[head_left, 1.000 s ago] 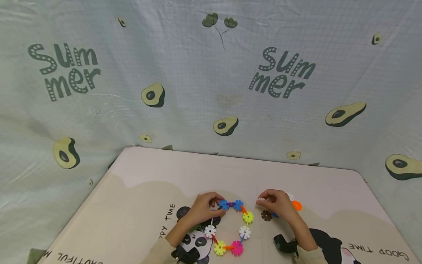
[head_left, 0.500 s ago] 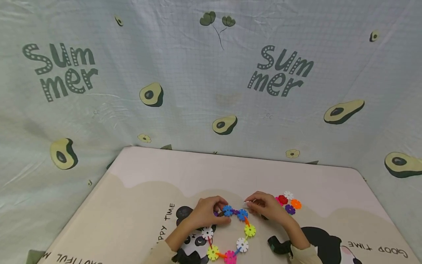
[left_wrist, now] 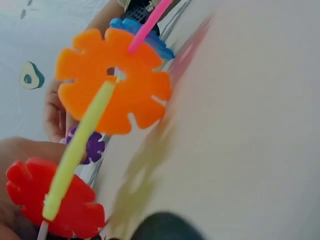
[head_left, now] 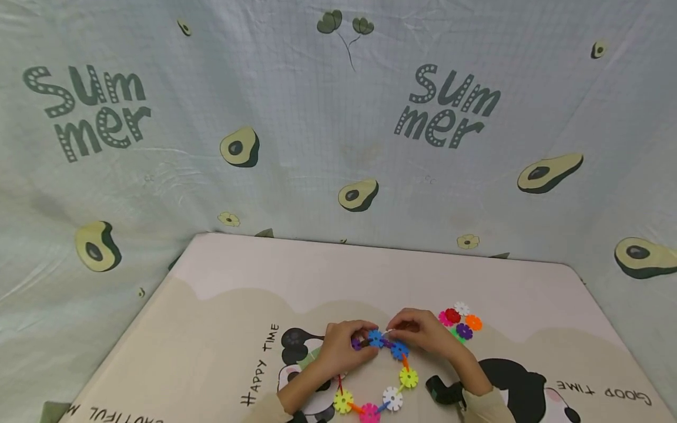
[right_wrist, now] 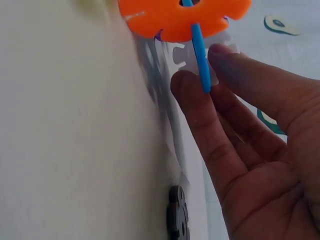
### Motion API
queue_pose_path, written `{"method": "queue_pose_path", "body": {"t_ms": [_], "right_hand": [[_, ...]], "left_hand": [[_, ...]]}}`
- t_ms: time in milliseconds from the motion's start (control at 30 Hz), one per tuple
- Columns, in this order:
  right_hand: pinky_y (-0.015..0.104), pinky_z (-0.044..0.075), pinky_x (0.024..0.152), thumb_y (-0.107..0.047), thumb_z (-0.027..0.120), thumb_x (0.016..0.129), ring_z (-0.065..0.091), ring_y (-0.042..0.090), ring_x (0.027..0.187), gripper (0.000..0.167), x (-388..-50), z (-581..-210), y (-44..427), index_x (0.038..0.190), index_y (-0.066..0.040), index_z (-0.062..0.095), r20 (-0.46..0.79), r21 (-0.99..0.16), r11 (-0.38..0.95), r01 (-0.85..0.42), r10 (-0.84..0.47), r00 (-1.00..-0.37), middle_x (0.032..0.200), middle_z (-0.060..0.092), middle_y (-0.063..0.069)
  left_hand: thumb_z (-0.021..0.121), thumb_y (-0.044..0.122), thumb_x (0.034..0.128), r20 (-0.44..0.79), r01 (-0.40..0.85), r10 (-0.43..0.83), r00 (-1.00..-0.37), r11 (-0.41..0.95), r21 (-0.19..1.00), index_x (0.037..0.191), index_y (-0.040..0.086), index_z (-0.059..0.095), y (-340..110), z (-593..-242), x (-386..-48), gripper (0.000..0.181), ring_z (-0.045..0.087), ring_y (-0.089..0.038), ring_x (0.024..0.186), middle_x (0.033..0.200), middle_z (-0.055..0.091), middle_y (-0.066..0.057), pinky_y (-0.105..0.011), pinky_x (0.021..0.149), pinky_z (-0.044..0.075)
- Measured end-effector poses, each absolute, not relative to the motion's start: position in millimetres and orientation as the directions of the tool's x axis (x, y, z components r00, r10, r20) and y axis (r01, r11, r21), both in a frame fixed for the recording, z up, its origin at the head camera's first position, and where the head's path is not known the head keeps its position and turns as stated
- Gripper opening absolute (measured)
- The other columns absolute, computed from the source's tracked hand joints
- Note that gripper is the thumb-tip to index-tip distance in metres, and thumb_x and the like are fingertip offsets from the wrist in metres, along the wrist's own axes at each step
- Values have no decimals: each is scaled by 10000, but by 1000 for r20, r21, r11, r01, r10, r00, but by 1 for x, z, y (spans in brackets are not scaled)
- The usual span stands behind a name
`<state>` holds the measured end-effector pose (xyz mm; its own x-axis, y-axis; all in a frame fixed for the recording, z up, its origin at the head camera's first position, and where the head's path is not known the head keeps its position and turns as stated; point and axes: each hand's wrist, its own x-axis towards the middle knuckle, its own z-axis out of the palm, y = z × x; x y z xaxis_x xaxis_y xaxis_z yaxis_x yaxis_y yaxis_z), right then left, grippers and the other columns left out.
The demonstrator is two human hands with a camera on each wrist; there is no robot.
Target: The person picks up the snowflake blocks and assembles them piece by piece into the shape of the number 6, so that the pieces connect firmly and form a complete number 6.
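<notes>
A chain of colourful notched snowflake discs, joined edge to edge, curves across the mat; a yellow disc [head_left: 408, 378] and a pink disc [head_left: 369, 413] form part of it. In the head view my left hand [head_left: 341, 351] grips the chain's upper left part, with a blue disc [head_left: 375, 338] at its fingertips. My right hand [head_left: 423, 332] pinches a white snowflake disc [right_wrist: 189, 56] against or very near that blue disc; whether the slots interlock is unclear. Close to the left wrist camera are an orange disc [left_wrist: 112, 92] and a red disc [left_wrist: 75, 205]. The left hand hides some chain links.
Loose discs lie in a cluster beyond the right hand, among them an orange disc [head_left: 473, 322], a red disc [head_left: 452, 316] and a purple disc [head_left: 464, 331]. A dark disc [right_wrist: 178, 215] lies on the mat [head_left: 211, 341] below the right hand. Patterned cloth [head_left: 296, 117] rises behind.
My right hand has moved left with the white disc, up to the chain's blue disc. The left hand and the chain's upper part have shifted right. More of the loose cluster is uncovered.
</notes>
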<state>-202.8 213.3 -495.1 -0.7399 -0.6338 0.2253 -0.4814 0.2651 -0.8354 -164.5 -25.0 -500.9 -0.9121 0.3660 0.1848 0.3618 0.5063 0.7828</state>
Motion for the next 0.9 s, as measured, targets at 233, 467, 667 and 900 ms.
{"method": "queue_pose_path", "body": {"t_ms": [233, 467, 667, 900], "right_hand": [[219, 531, 751, -75, 685, 900, 605, 61, 803, 67, -203, -496, 208, 951, -67, 728, 275, -798, 290, -528, -605, -748, 894, 691, 69], [221, 531, 700, -42, 699, 874, 601, 61, 748, 64, -203, -494, 205, 910, -73, 743, 334, -782, 257, -568, -596, -730, 827, 686, 36], [224, 534, 692, -37, 704, 870, 600, 49, 752, 49, -205, -495, 204, 900, -47, 742, 341, -792, 214, -572, -622, -705, 822, 685, 63], [227, 531, 659, 48, 700, 844, 604, 80, 725, 92, -208, -501, 205, 884, -27, 736, 360, -814, 156, -559, -621, -697, 800, 678, 99]], "left_hand": [[830, 266, 768, 202, 345, 324, -924, 484, 804, 1033, 143, 757, -22, -503, -163, 301, 458, 37, 674, 794, 660, 93, -288, 749, 262], [840, 248, 764, 237, 363, 316, -919, 436, 823, 1021, 99, 767, -22, -503, -165, 305, 539, 16, 698, 785, 693, 55, -282, 761, 296], [852, 203, 745, 257, 372, 312, -915, 401, 837, 994, 65, 772, -23, -503, -165, 296, 543, -13, 677, 737, 677, 20, -239, 752, 348], [846, 188, 752, 233, 352, 322, -918, 386, 853, 1005, 55, 766, -23, -505, -166, 297, 545, -7, 699, 756, 685, 13, -244, 774, 337]]}}
